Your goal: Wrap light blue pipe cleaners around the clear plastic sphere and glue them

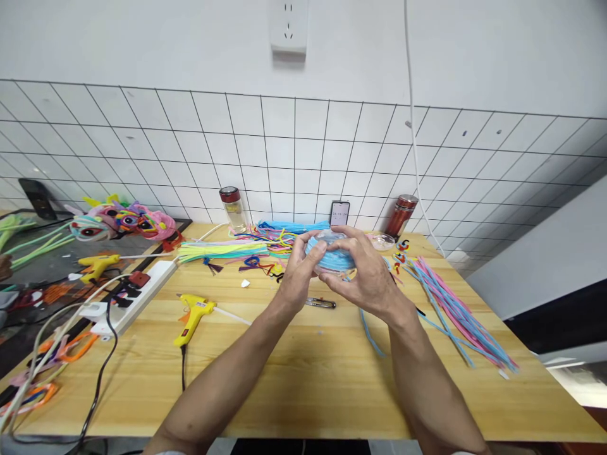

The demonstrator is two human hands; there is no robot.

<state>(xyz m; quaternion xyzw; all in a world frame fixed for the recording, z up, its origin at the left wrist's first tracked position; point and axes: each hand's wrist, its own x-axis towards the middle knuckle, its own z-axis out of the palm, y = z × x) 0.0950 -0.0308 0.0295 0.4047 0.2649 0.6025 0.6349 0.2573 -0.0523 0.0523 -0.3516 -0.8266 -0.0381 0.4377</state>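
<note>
Above the middle of the wooden table [284, 360], both my hands hold a clear round plastic piece wrapped with light-blue pipe cleaner [336, 259]. My left hand [300, 272] grips its left side, the thumb lying over the front. From the right, my right hand [367, 268] closes on the other side with its fingers across the top edge. Part of the piece is hidden by the fingers. Under the hands lies a small pair of thread snips [321, 303]. A loose blue pipe cleaner [371, 335] hangs or lies just below my right hand.
A yellow glue gun [195, 314] lies left, near a white power strip [137, 297] with trailing cables. Pink and blue pipe cleaners [462, 309] spread at right; yellow-green ones [222, 250] lie behind. A phone [340, 213] and two bottles, clear [233, 212] and red [401, 218], stand by the wall.
</note>
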